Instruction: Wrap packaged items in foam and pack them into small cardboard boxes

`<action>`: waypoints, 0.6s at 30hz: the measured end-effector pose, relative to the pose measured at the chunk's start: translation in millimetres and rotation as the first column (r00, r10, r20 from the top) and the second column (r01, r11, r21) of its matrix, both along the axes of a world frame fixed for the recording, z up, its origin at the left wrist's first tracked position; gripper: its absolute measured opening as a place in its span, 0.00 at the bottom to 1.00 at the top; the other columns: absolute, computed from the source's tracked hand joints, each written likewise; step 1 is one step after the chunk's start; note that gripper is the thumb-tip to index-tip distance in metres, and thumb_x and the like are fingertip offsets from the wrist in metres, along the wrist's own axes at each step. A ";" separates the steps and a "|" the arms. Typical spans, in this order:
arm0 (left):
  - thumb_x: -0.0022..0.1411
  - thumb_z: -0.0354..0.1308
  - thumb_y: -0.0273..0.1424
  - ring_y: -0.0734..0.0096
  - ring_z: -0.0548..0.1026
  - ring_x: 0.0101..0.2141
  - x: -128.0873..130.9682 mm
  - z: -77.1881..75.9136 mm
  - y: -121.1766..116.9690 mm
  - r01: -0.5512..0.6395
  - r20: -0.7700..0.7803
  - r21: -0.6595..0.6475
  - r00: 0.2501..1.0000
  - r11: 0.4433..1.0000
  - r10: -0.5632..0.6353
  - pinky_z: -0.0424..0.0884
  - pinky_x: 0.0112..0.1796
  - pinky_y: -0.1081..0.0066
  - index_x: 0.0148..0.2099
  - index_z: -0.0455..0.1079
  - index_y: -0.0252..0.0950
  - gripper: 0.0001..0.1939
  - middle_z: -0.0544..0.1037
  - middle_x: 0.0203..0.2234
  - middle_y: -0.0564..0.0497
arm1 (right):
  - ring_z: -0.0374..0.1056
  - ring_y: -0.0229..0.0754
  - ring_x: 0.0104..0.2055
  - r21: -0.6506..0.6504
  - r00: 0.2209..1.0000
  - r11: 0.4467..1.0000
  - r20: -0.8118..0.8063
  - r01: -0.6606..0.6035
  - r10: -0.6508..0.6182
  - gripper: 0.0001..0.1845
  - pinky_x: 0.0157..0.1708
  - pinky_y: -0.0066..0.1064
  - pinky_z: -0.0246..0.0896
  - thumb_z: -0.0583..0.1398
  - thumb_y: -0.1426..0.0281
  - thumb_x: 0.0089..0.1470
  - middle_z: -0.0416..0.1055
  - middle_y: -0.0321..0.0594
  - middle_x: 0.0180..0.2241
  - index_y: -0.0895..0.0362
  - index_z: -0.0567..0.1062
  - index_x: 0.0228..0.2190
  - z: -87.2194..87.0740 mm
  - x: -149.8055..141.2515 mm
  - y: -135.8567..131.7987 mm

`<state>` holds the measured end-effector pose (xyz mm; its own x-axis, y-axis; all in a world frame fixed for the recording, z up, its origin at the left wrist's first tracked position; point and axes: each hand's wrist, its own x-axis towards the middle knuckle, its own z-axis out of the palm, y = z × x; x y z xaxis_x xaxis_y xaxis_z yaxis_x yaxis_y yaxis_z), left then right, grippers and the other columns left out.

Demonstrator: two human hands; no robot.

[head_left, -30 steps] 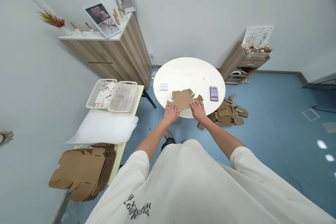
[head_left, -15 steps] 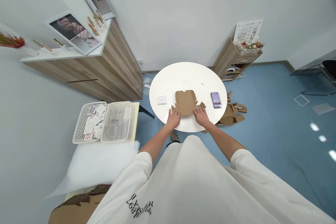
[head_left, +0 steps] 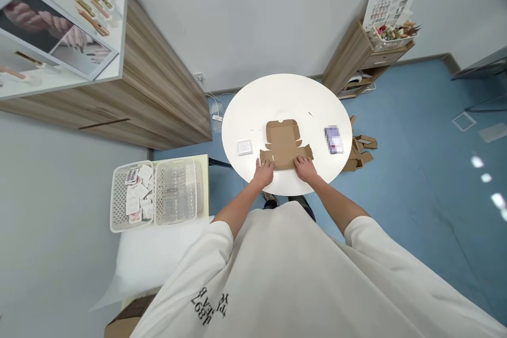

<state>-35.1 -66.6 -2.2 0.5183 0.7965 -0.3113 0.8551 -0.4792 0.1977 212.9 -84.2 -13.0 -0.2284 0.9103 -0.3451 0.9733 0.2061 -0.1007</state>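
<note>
An unfolded brown cardboard box (head_left: 283,143) lies on the round white table (head_left: 253,100), its lid part towards the wall and its side flaps spread out. My left hand (head_left: 263,172) grips its near left corner, fingers over the flap. At the near right corner, my right hand (head_left: 304,169) is closed on the cardboard in the same way. The thumbs are hard to make out. To the left of the cardboard rests a small white flat case (head_left: 244,147). A blurred purple phone-like object (head_left: 334,139) lies to the right.
Folded cardboard boxes (head_left: 358,154) are heaped on the floor right of the table. On a side table at left stand two white baskets, one with small packets (head_left: 138,193), one with clear plastic cases (head_left: 174,190). Wooden cabinets (head_left: 166,84) stand by the wall.
My view has shifted, so the table appears slightly higher and larger. The side flaps of the cardboard lie a little more spread. Both hands stay at its near corners.
</note>
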 end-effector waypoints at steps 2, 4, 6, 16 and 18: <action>0.65 0.48 0.25 0.51 0.61 0.62 1.0 -1.3 -0.7 0.009 -0.010 -0.001 1.000 1.000 -0.009 0.41 0.65 0.42 0.68 0.58 0.33 0.29 0.67 0.60 0.36 | 0.55 0.60 0.62 -0.041 1.000 0.999 -0.004 -0.028 0.027 0.28 0.60 0.49 0.45 0.54 0.67 0.60 0.60 0.58 0.63 0.62 0.66 0.60 -5.1 1.3 1.6; 0.64 0.49 0.24 0.51 0.61 0.62 4.0 -1.1 -1.6 0.046 0.011 0.024 0.999 0.999 -0.046 0.42 0.65 0.44 0.66 0.60 0.33 0.28 0.67 0.60 0.36 | 0.53 0.60 0.63 -0.068 0.998 0.996 -0.018 -0.060 0.059 0.30 0.61 0.48 0.46 0.58 0.65 0.59 0.57 0.56 0.65 0.60 0.66 0.61 -8.3 2.6 2.7; 0.64 0.48 0.23 0.52 0.63 0.61 9.8 -0.7 -1.2 0.103 0.050 0.041 0.993 0.994 -0.105 0.47 0.64 0.49 0.64 0.63 0.33 0.25 0.66 0.60 0.36 | 0.53 0.59 0.64 -0.083 0.996 0.993 -0.035 -0.084 0.082 0.31 0.61 0.47 0.46 0.59 0.64 0.58 0.56 0.54 0.66 0.58 0.65 0.61 -10.0 3.3 4.2; 0.67 0.55 0.31 0.53 0.64 0.59 43.7 -10.7 24.0 0.097 0.035 -0.102 0.995 0.990 -0.094 0.59 0.57 0.57 0.58 0.66 0.34 0.18 0.66 0.59 0.38 | 0.63 0.56 0.59 -0.162 0.996 0.985 -0.078 -0.062 0.050 0.25 0.54 0.44 0.56 0.56 0.68 0.62 0.63 0.52 0.63 0.57 0.66 0.60 -8.1 5.4 32.9; 0.68 0.54 0.31 0.54 0.66 0.57 46.2 -13.3 31.7 0.083 0.027 -0.127 0.996 0.988 -0.080 0.59 0.56 0.57 0.57 0.67 0.34 0.16 0.68 0.57 0.38 | 0.66 0.54 0.56 -0.186 0.995 0.982 -0.094 -0.043 0.026 0.22 0.51 0.42 0.58 0.54 0.68 0.63 0.68 0.51 0.59 0.57 0.68 0.58 -5.5 6.6 43.0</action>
<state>11.2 -34.9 -15.5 0.5880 0.7054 -0.3958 0.8089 -0.5168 0.2804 219.4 -41.1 -18.5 -0.2966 0.8226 -0.4851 0.9510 0.2083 -0.2283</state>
